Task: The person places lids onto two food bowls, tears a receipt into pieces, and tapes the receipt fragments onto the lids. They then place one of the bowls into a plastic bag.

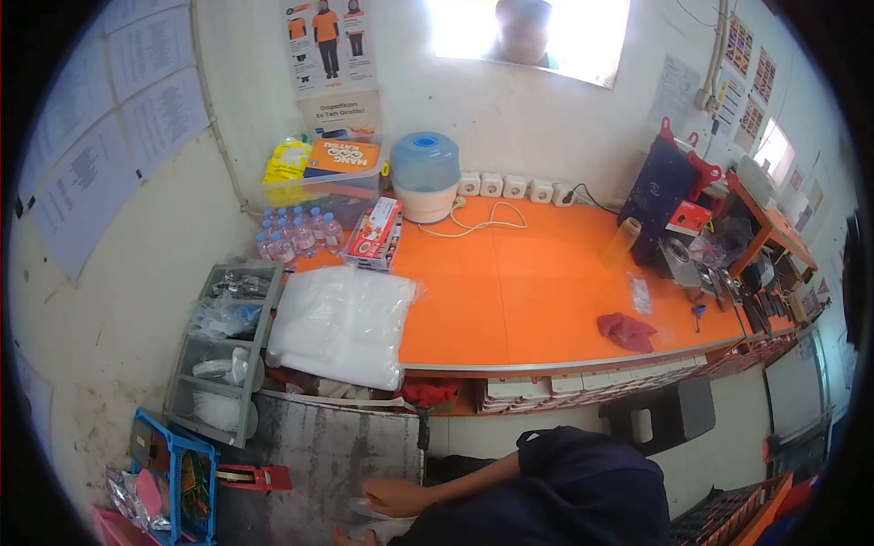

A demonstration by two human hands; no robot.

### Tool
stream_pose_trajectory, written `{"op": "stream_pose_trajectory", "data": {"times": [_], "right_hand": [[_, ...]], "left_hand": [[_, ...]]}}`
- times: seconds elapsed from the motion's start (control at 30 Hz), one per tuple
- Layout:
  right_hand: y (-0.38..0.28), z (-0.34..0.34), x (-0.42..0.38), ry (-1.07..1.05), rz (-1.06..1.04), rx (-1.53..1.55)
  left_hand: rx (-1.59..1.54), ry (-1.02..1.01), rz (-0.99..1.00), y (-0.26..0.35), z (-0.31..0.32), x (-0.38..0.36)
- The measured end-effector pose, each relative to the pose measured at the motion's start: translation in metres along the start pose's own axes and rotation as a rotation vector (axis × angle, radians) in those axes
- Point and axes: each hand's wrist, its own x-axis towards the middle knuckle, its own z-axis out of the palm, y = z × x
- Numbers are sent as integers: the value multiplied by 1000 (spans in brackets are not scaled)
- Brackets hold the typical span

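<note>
My right hand (pixel 397 498) is closed over the dark, worn grey surface (pixel 309 446) at the bottom, its forearm coming in from the right under a dark sleeve. Just below it, at the frame's bottom edge, my left hand (pixel 353 537) shows only in part, its fingers mostly cut off. Some clear or whitish plastic (pixel 387 526) lies between the two hands; what my right fingers pinch is too small to make out. To the left is a red tape dispenser (pixel 266 478), beside a blue basket (pixel 211 496) with packets in it.
A grey divided tray (pixel 259 350) stands beside a stack of white plastic bags (pixel 341 318) on the orange table (pixel 492 309). Behind are small bottles (pixel 296 232), a blue-lidded water container (pixel 425 177) and a clear bin (pixel 319 191). A red cloth (pixel 626 332) lies at the right.
</note>
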Motion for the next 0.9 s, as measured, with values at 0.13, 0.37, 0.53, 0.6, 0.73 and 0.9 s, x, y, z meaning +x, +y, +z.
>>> {"op": "stream_pose_trajectory", "data": {"times": [0.13, 0.37, 0.53, 0.6, 0.73, 0.9], "right_hand": [[-27, -10, -4, -232, 1, -348], [-34, -104, 50, 317, -111, -78], [-43, -174, 79, 598, -90, 391], [-32, -191, 88, 642, -100, 486], [-3, -202, 92, 687, -121, 456], [1, -198, 102, 636, -58, 559]], "left_hand": [[-53, 2, -39, -59, -26, 36], [-456, 320, 545, 114, -26, -76], [-463, 323, 780, 265, -87, 21], [-377, 426, 721, 321, -115, 87], [-225, 652, 599, 395, -131, 184], [628, 955, 530, 365, -119, 250]]}}
